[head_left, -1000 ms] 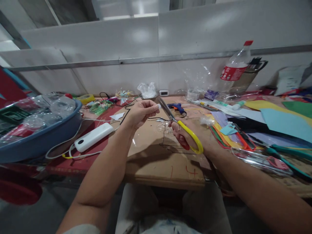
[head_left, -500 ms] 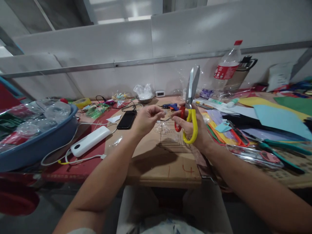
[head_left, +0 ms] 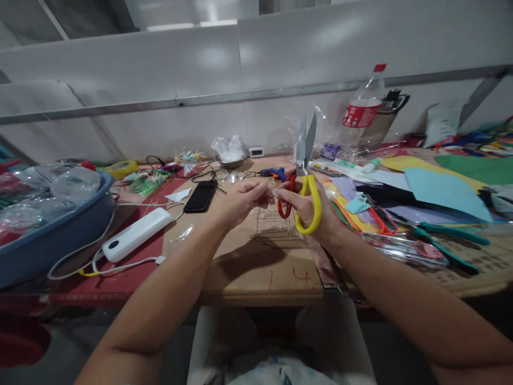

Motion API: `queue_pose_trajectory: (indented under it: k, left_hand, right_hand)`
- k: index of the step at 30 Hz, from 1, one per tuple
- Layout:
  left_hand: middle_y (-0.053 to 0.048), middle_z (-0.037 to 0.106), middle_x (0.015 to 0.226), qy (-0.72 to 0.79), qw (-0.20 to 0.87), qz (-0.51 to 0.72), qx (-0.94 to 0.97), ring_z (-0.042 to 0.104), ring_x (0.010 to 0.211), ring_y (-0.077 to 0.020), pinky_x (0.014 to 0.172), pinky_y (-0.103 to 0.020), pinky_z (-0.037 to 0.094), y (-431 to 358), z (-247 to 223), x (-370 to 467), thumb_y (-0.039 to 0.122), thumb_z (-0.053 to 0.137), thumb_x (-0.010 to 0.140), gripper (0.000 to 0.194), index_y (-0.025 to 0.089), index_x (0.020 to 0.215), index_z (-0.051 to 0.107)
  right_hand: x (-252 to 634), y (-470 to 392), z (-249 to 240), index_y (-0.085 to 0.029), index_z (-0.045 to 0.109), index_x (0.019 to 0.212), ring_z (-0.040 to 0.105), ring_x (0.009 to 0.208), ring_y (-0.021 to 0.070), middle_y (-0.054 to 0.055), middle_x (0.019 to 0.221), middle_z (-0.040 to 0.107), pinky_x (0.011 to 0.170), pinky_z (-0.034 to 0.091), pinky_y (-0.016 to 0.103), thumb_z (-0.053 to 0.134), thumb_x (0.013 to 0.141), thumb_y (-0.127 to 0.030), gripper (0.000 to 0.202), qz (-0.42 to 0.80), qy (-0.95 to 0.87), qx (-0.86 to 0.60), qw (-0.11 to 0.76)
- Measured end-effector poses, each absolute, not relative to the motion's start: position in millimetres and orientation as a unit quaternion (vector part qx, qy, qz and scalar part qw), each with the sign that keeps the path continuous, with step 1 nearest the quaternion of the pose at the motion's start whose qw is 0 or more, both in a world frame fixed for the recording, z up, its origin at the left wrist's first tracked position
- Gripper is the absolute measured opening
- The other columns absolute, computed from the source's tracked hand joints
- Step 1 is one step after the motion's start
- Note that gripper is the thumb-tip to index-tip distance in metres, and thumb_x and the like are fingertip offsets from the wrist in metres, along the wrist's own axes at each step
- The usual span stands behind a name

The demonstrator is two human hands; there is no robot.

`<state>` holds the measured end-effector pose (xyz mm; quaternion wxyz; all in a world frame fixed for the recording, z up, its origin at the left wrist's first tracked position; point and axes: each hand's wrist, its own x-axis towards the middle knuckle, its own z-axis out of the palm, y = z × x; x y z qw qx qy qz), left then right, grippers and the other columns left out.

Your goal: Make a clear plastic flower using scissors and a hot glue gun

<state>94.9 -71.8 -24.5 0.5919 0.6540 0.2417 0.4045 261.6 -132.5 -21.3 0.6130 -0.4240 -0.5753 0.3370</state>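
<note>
Scissors (head_left: pixel 306 160) with one yellow and one red handle hang on my right hand (head_left: pixel 316 211), blades slightly parted and pointing up. The thumb and finger of that hand pinch a small clear piece of plastic (head_left: pixel 274 192). Close by on its left, my left hand (head_left: pixel 250 200) is closed, fingertips pressed together near the same piece; whether it grips the plastic I cannot make out. Below both hands lies a brown cardboard sheet (head_left: pixel 240 267) with dark drawn lines and red marks.
Left are a blue basin (head_left: pixel 80 219) of plastic bottles, a white power bank (head_left: pixel 136 234) with cables and a black phone (head_left: pixel 201 196). Right are coloured paper sheets (head_left: pixel 444 192), green-handled pliers (head_left: pixel 441 243) and a red-capped bottle (head_left: pixel 364 104). A blue glue gun (head_left: pixel 273 173) lies behind my hands.
The view has shifted slightly, so most things sit further left in it. My fingertips have come closer together around the small clear piece. The scissors stay on my right hand.
</note>
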Motion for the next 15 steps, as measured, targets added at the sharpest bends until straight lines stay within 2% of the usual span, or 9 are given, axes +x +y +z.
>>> queue_pose_trajectory:
  k: [4, 7, 11, 15]
  left_hand:
    - [-0.002, 0.065, 0.07, 0.262, 0.557, 0.417, 0.668, 0.053, 0.063, -0.0093, 0.063, -0.025, 0.043, -71, -29, 97, 0.048, 0.084, 0.07, 0.037, 0.014, 0.075, 0.07]
    - [-0.001, 0.064, 0.069, 0.269, 0.533, 0.424, 0.681, 0.053, 0.062, -0.009, 0.062, -0.025, 0.042, -70, -31, 97, 0.043, 0.084, 0.071, 0.033, 0.014, 0.073, 0.069]
    - [-0.002, 0.066, 0.068, 0.28, 0.564, 0.406, 0.662, 0.056, 0.063, -0.0099, 0.062, -0.025, 0.044, -70, -31, 98, 0.042, 0.084, 0.069, 0.032, 0.014, 0.072, 0.069]
    - [-0.002, 0.067, 0.068, 0.305, 0.583, 0.422, 0.624, 0.059, 0.063, -0.0101, 0.064, -0.024, 0.047, -70, -30, 98, 0.038, 0.086, 0.066, 0.03, 0.014, 0.072, 0.068]
  right_hand:
    - [262, -132, -21, -0.022, 0.048, 0.107, 0.062, 0.071, 0.015, -0.001, 0.081, 0.064, 0.069, 0.052, 0.033, 0.072, 0.076, -0.034, 0.041, 0.321, -0.574, -0.438, 0.613]
    - [261, -133, -20, -0.023, 0.048, 0.106, 0.063, 0.074, 0.0165, -0.001, 0.081, 0.063, 0.07, 0.053, 0.033, 0.072, 0.077, -0.035, 0.039, 0.315, -0.594, -0.449, 0.588]
    - [263, -126, -26, -0.024, 0.049, 0.108, 0.061, 0.071, 0.0165, -0.001, 0.083, 0.062, 0.061, 0.052, 0.031, 0.072, 0.078, -0.04, 0.041, 0.345, -0.607, -0.434, 0.57]
    - [275, -116, -32, -0.024, 0.051, 0.11, 0.055, 0.064, 0.0139, -0.002, 0.08, 0.058, 0.056, 0.048, 0.028, 0.073, 0.076, -0.038, 0.043, 0.343, -0.613, -0.446, 0.555]
